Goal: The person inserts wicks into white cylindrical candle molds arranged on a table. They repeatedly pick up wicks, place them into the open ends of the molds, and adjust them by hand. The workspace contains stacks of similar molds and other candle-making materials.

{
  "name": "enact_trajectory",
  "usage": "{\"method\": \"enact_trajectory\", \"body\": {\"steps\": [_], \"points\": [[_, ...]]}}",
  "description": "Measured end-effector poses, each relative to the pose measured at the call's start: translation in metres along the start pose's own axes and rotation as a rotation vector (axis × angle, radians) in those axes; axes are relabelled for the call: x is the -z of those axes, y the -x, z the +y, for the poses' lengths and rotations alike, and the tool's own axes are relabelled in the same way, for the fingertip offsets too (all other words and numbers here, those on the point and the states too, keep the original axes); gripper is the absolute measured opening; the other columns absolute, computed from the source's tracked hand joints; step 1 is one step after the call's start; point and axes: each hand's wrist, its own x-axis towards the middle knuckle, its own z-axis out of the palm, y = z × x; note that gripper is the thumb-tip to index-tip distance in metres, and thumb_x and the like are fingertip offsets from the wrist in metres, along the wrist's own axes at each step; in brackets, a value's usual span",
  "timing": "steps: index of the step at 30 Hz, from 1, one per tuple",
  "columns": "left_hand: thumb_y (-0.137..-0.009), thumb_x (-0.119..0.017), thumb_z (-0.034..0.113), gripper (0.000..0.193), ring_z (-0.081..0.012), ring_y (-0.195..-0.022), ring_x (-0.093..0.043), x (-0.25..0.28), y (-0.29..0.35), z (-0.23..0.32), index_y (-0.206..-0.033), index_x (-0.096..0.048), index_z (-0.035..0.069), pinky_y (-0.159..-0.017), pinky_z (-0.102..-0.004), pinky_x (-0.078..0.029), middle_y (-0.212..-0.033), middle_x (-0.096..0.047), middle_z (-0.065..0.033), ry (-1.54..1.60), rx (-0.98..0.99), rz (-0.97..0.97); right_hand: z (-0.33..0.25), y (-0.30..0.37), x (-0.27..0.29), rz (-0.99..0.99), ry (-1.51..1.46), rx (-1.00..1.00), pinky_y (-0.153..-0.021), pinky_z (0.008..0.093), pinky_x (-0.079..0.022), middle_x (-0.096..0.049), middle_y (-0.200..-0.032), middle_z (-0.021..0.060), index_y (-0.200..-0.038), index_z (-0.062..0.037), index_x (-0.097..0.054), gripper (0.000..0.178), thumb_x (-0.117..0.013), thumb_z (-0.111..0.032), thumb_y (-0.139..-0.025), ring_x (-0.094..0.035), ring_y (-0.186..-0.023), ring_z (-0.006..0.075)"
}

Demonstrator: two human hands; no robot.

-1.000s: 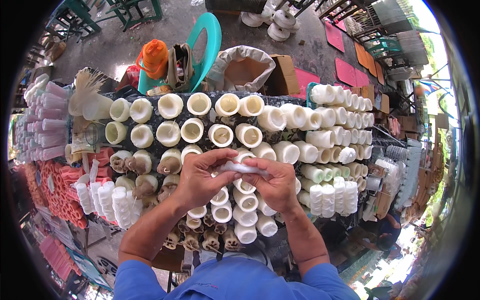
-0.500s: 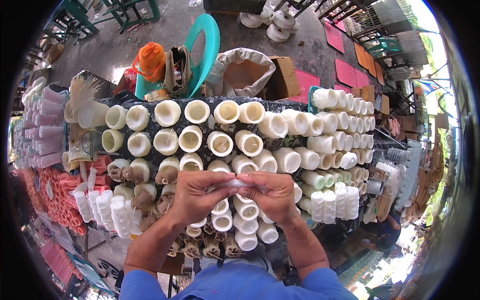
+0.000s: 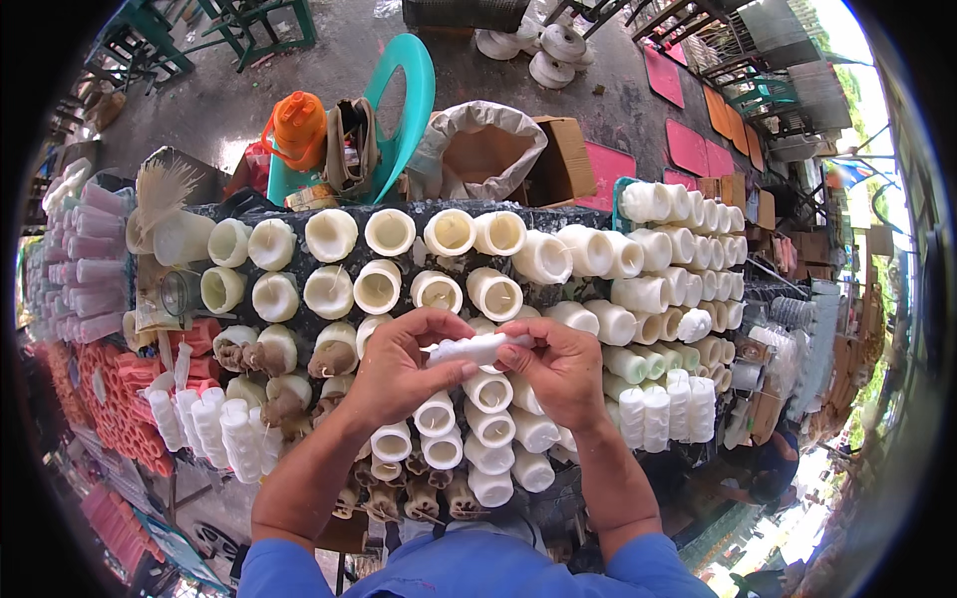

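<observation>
A: Which step are you on?

B: By the look of it, you're working a white piece point(image 3: 481, 349) with your fingers, mid-frame, over the tabletop point(image 3: 412, 264). Your right hand point(image 3: 566, 374) pinches its right end; your left hand point(image 3: 404, 364) has its grip curved part-open around the left end. Whether that thumb presses, I cannot tell.

A: And your next move?

B: I'd judge it calls for light, even support at both ends.

A: What's in the containers ahead of you?

B: Several pale hollow cylinders point(image 3: 538, 261), upper centre, show a thin strand inside. The open sack point(image 3: 431, 154), top centre, has a brownish interior; contents unclear. The orange jug point(image 3: 302, 130), upper left, sits on the turquoise chair point(image 3: 417, 85), its contents hidden.
</observation>
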Motion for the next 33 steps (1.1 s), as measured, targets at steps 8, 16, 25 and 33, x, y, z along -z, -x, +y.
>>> {"method": "enact_trajectory", "body": {"steps": [8,16,25,33], "points": [[-0.090,-0.088,0.016,0.028,-0.0069,-0.078,-0.069,-0.003,0.004,0.027,-0.113,-0.082,0.001,-0.072,-0.0289,-0.056,-0.086,-0.080,-0.0059,-0.527,0.071,-0.133,-0.018,0.004,-0.005,-0.070,0.381,0.192,-0.075,0.0261,-0.059,-0.073,-0.094,0.0045,-0.114,0.0026,-0.072,0.015,-0.075,0.004,-0.099,-0.071,-0.084,0.0122],[-0.096,-0.081,0.012,0.021,-0.0078,-0.073,-0.065,-0.005,0.017,0.030,-0.111,-0.081,-0.003,-0.066,-0.0286,-0.053,-0.083,-0.077,-0.0053,-0.543,0.146,-0.109,-0.001,0.025,0.001,-0.061,0.033,0.001,-0.067,0.0296,-0.056,-0.071,-0.085,0.0051,-0.112,0.0003,-0.068,0.009,-0.071,-0.005,-0.105,-0.066,-0.073,0.0138],[-0.099,-0.071,-0.003,0.044,-0.0105,-0.079,-0.068,-0.001,0.028,0.015,-0.143,-0.066,-0.003,-0.076,-0.0273,-0.057,-0.108,-0.076,-0.0078,-0.336,0.175,-0.106,0.037,0.018,0.005,-0.127,-0.570,-0.063,-0.067,0.0289,-0.062,-0.071,-0.110,0.0128,-0.123,-0.0011,-0.064,0.029,-0.077,-0.020,-0.104,-0.071,-0.089,0.0178],[-0.097,-0.077,-0.002,0.029,-0.0145,-0.090,-0.076,-0.018,0.036,0.001,-0.125,-0.071,-0.006,-0.079,-0.0276,-0.063,-0.108,-0.078,-0.0122,-0.113,0.163,0.054,0.016,0.029,-0.024,-0.003,0.130,0.204,-0.067,0.0260,-0.059,-0.073,-0.110,0.0085,-0.126,0.0009,-0.073,0.027,-0.078,-0.001,-0.099,-0.070,-0.082,0.0107]]}}
